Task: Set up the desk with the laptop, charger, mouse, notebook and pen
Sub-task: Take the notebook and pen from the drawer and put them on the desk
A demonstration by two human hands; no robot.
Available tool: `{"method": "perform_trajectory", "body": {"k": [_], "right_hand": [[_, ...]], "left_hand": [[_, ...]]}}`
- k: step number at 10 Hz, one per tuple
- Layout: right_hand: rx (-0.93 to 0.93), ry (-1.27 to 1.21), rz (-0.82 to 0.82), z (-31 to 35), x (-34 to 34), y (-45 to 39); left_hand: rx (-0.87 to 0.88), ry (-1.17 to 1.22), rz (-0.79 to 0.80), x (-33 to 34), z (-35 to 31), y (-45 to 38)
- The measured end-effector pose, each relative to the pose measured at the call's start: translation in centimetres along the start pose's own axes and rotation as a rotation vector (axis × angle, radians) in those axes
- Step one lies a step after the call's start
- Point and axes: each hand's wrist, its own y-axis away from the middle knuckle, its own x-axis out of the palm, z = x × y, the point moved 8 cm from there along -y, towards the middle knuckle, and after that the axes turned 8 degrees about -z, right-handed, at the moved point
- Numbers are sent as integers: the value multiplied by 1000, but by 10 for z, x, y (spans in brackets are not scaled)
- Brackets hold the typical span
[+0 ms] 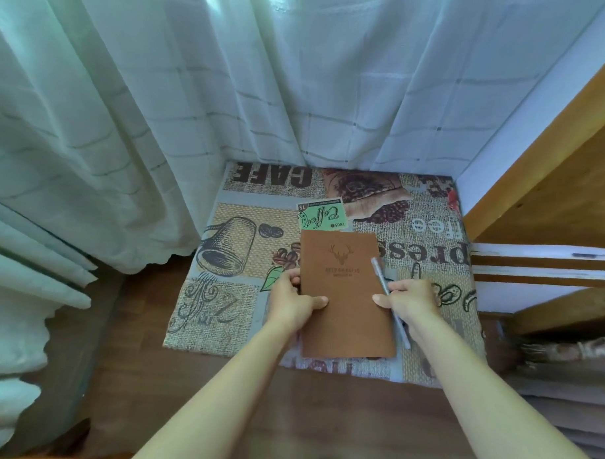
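Note:
A brown notebook with a deer emblem on its cover is held over the small desk, which wears a coffee-print cloth. My left hand grips the notebook's left edge, thumb on the cover. My right hand holds its right edge, with a silver-white pen pressed along that edge under the fingers. No laptop, charger or mouse is in view.
White sheer curtains hang behind and to the left of the desk. A wooden shelf unit with white boards stands against the right side. Dark wooden floor lies in front and to the left.

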Motion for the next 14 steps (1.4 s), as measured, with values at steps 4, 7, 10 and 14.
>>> {"method": "perform_trajectory", "body": {"k": [4,7,10,14], "right_hand": [[7,-283,32,0,-18,11],[41,-526,74,15,-81,53],[16,-695,-57,39,-214,150],[-73,-933,-342,-15,-413,284]], "left_hand": [[-74,259,399,8,-32,11],[-18,287,532,3,-73,66],[100,297,691,16,-167,179],[295,139,955,75,-269,363]]}}
